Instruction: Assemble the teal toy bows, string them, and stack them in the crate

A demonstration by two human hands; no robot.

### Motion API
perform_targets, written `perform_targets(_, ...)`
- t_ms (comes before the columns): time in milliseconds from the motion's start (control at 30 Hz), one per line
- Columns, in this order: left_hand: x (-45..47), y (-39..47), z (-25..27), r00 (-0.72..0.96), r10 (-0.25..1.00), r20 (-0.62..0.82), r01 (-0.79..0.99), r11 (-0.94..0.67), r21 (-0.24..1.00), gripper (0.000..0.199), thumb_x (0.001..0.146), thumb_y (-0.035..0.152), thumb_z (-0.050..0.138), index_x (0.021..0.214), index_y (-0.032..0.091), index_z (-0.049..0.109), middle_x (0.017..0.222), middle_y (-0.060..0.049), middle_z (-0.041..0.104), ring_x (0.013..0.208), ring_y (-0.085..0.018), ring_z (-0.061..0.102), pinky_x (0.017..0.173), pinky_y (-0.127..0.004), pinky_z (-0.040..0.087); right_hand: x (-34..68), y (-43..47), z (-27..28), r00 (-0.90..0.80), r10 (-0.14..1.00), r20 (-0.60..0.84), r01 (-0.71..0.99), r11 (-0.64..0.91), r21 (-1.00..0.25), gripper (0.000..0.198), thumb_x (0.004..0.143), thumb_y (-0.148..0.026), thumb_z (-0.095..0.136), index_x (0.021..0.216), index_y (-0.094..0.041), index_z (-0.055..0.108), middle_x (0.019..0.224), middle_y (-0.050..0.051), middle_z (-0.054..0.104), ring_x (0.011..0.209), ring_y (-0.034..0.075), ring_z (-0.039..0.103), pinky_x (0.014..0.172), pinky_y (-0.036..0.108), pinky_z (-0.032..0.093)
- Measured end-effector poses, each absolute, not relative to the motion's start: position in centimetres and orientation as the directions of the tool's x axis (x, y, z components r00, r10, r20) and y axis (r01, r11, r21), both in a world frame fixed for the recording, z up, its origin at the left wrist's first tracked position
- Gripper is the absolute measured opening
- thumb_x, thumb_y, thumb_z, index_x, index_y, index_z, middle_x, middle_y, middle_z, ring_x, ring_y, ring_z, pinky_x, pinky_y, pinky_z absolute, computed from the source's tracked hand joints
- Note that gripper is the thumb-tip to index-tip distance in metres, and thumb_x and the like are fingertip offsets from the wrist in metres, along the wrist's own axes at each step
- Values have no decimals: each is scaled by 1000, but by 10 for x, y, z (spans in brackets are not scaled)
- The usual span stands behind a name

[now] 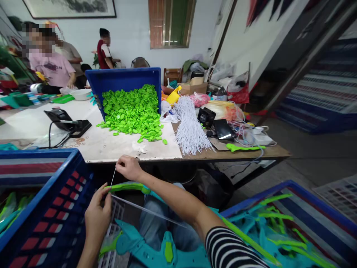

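A teal and green plastic toy bow [150,247] lies across the lap, one green limb [128,187] reaching up to the left. My left hand [97,210] is closed in a pinch around that limb's tip. Just above it, my right hand [128,167] pinches the end of a thin white string [113,178], which runs taut down to the tip. From the same tip a longer stretch of string slants down to the right, across the jeans. My right forearm crosses over the bow and hides part of it.
On the table, green plastic pieces [131,111] spill from a tipped blue crate [93,85] beside a bundle of white strings [189,126]. A blue crate [67,201] stands at left. More teal and green parts [267,227] fill a container at right. Several people stand behind.
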State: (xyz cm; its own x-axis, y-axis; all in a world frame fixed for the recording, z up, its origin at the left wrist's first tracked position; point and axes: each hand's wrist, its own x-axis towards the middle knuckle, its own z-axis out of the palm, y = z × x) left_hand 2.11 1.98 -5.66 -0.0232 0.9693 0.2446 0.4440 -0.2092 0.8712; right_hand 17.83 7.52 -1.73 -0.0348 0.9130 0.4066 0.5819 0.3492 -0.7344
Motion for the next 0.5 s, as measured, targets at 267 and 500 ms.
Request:
perform_targets(267,30,31,-53,1,967,255,198,-250,948,49,70,44,66,111,21,55,85,-2,66,72,-16,62,69,-27,50,161,47,-31,-150,826,543,441,548,-711,16,72,-9,60,64,-19,51,72,-3,54,72,11,50,73,21,42)
perform_targets(500,15,7,-50,206,921,329,389,-386,837,27,72,46,62,78,21,71,85,-6,68,85,-22,62,80,-33,48,201,94,-5,362,825,435,386,291,-875,20,78,-7,45,63,-19,45,71,-1,48,73,13,48,72,26,41)
